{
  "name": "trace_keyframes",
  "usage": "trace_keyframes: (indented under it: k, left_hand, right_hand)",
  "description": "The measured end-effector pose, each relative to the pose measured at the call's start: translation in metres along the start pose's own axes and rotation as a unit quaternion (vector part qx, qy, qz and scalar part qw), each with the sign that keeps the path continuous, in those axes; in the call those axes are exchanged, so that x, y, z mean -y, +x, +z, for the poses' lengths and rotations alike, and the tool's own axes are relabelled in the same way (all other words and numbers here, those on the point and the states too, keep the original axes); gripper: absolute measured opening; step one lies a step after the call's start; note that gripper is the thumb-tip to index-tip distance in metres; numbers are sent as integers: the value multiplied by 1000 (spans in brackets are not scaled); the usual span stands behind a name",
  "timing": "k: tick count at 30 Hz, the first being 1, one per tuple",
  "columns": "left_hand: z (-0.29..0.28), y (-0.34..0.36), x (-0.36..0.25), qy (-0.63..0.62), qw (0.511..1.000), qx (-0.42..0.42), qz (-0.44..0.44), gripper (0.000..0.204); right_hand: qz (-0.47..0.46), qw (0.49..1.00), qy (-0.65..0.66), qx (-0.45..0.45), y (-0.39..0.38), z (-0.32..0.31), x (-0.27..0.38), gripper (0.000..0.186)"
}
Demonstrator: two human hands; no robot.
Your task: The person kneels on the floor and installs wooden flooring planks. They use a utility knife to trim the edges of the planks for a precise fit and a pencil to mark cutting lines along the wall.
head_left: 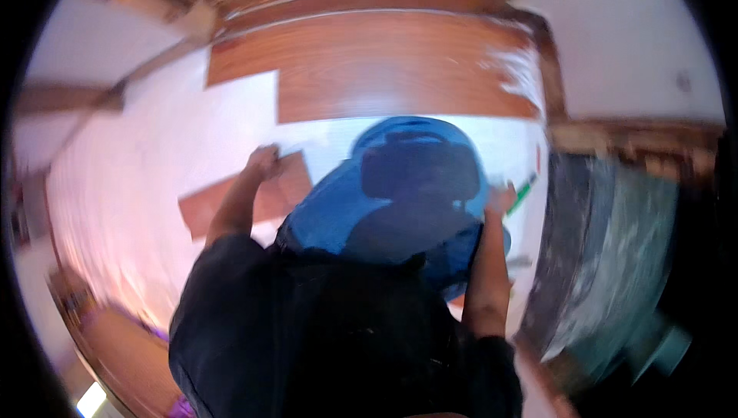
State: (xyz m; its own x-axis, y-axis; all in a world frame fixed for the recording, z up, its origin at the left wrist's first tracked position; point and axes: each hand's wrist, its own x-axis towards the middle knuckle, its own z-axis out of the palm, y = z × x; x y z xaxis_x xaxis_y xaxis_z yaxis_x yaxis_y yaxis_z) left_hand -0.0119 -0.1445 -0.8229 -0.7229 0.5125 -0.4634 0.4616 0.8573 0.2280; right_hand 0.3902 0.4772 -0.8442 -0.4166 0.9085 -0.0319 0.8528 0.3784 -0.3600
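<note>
Here's my left hand [264, 160], out ahead and to the left of my knees, right at the far edge of a loose brown plank [283, 191]. The plank lies beneath my forearm, slightly askew on the white sheeting [146, 145], one part showing left of my arm, the other running right toward my blue jeans [323, 210]. My fingers are curled in, but it's all a blur there, and I can't tell whether they grasp the plank's edge or just hover above it.

Over to the right, my right hand [501, 199] sits just beside my bent knee, fingers closed around a slim green tool [523, 194] that pokes up and outward, away from me. The loose plank is well apart from this hand, across on the other side of my legs.

Straight ahead, beyond my knees, the wood-look flooring [384, 64] stretches across, its near edge stepped at the left, with white sheeting between it and the loose plank. On my far right, past the green tool, a crumpled greyish plastic sheet [615, 249] spreads out, its detail smeared by the blur.
</note>
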Motion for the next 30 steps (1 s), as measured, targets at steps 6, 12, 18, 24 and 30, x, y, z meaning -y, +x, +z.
trace_keyframes:
  k: [6, 12, 18, 24, 30]
  left_hand:
    - [53, -14, 38, 76, 992, -80, 66, 37]
    - [57, -47, 31, 8, 1000, -3, 13, 31]
    - [29, -65, 18, -52, 994, 101, -3, 29]
    - [0, -82, 51, -147, 978, 139, -45, 28]
    - [-91, -60, 126, -390, 911, 133, 7, 29]
  right_hand:
    - [69, 997, 19, 10, -15, -34, 56, 70]
    - [265, 963, 22, -50, 3, -56, 55, 49]
    - [302, 953, -12, -14, 12, -42, 8, 48]
    - [398, 913, 66, 52, 34, -42, 31, 50]
    - [434, 895, 97, -3, 32, -44, 48, 50]
